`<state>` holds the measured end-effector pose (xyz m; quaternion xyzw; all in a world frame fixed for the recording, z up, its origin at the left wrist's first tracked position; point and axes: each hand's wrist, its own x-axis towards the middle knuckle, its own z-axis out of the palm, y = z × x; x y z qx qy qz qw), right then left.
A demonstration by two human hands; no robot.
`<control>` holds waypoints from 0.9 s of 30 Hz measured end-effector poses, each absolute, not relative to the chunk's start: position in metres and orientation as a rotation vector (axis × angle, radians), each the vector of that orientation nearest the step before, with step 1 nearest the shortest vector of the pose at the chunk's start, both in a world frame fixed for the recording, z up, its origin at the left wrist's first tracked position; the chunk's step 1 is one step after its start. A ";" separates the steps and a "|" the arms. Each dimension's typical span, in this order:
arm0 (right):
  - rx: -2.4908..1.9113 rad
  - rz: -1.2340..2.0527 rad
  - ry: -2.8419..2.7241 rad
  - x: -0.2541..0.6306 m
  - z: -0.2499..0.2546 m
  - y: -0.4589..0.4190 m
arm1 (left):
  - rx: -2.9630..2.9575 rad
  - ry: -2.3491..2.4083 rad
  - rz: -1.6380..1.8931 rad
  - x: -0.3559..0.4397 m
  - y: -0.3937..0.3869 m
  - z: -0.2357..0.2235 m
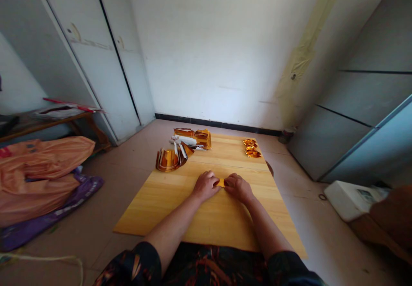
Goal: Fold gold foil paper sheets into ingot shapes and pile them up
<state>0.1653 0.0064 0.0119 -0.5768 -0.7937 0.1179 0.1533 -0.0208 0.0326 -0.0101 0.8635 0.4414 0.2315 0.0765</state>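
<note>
Both of my hands are closed on one small piece of gold foil paper (220, 183), low over the middle of the wooden table (167, 208). My left hand (205, 185) grips its left end and my right hand (237, 187) its right end. Only a short strip shows between them; the fingers hide the rest. Beyond my left hand lie curled gold foil sheets (168, 159) with white edges. A flatter stack of gold and white sheets (202, 139) rests behind those. Several shiny folded gold foil pieces (251, 147) sit in a row at the far right corner.
A grey cabinet (106, 62) stands at the left, and a grey refrigerator (350, 101) at the right. Orange cloth (45, 174) and a purple bag (61, 208) are left of the table. A white box (347, 200) stands on the right side.
</note>
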 end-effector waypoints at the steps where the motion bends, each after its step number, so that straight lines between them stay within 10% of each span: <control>1: -1.668 0.314 -2.291 0.165 0.011 0.006 | 2.582 1.307 0.703 -0.022 0.032 -0.010; 27: -2.017 0.032 -2.042 0.138 -0.002 0.003 | 2.422 1.351 0.847 -0.025 0.040 -0.026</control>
